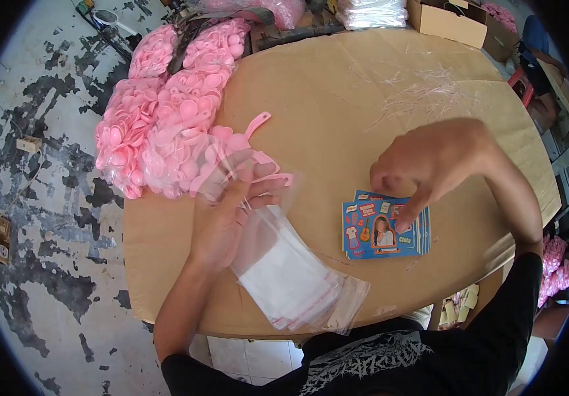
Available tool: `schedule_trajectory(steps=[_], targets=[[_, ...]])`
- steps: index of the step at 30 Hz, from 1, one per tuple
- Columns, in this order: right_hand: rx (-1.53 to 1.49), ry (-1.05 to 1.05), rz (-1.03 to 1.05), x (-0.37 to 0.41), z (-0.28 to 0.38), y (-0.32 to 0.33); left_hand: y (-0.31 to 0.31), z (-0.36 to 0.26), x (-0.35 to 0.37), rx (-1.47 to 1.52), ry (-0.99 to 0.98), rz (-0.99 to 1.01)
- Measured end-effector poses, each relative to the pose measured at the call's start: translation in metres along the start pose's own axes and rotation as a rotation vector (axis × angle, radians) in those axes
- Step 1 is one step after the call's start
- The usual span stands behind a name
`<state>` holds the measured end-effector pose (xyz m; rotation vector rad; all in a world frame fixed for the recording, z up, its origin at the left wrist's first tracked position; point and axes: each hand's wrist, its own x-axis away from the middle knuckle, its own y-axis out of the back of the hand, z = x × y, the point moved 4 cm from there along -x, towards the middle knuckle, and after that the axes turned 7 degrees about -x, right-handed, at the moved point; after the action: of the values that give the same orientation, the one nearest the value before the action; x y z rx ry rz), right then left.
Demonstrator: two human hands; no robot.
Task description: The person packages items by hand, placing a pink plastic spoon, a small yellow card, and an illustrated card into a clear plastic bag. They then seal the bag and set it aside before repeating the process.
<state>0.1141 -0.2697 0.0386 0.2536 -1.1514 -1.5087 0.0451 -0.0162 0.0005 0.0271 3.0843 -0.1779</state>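
Note:
My left hand [226, 210] has its fingers closed around a clear plastic bag [281, 188], which spreads over the fingers. Just beyond it lie pink plastic scoops [256, 124], some overlapped by the clear film. Below that hand, a fanned stack of clear plastic bags [291, 280] with adhesive-strip edges rests on the table. My right hand [423, 165] hovers over a stack of blue printed cards [360, 249], its thumb pointing down at the top card's face. The other fingers of this hand are curled away from the thumb, with nothing between them.
Large clear sacks of pink scoops [166, 125] crowd the table's left edge. Thin plastic strips [426, 89] are scattered at the far right of the brown-covered table [298, 86]. A cardboard box [448, 23] and stacked packs [371, 13] stand at the back. Another person [538, 72] sits at right.

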Motion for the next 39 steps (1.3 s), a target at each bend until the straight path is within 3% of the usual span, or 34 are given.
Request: schedule_trajectory(steps=[3, 10, 13, 16, 20, 24, 30, 39], targets=[[0.052, -0.121, -0.015, -0.009, 0.017, -0.004, -0.003, 0.003, 0.001, -0.018, 0.008, -0.023], [-0.05, -0.052, -0.11, -0.014, 0.023, 0.012, 0.002, -0.007, 0.004, 0.041, -0.059, 0.02], [-0.079, 0.07, -0.258, -0.017, 0.026, 0.016, 0.006, -0.01, 0.006, 0.066, -0.043, -0.002], [-0.28, 0.1, -0.62, -0.026, 0.027, 0.016, 0.009, -0.015, 0.007, 0.128, -0.035, -0.067], [-0.599, 0.125, -0.651, -0.039, 0.037, -0.005, 0.01, -0.019, 0.008, 0.124, -0.066, -0.106], [-0.603, 0.247, -0.774, -0.044, 0.05, -0.013, 0.007, -0.021, 0.01, 0.165, -0.161, -0.156], [-0.635, 0.225, -0.796, -0.054, 0.058, -0.017, 0.003, -0.015, 0.013, 0.127, -0.168, -0.074], [-0.619, 0.099, -0.64, -0.054, 0.066, -0.017, 0.002, -0.02, 0.017, 0.135, -0.204, -0.024]])
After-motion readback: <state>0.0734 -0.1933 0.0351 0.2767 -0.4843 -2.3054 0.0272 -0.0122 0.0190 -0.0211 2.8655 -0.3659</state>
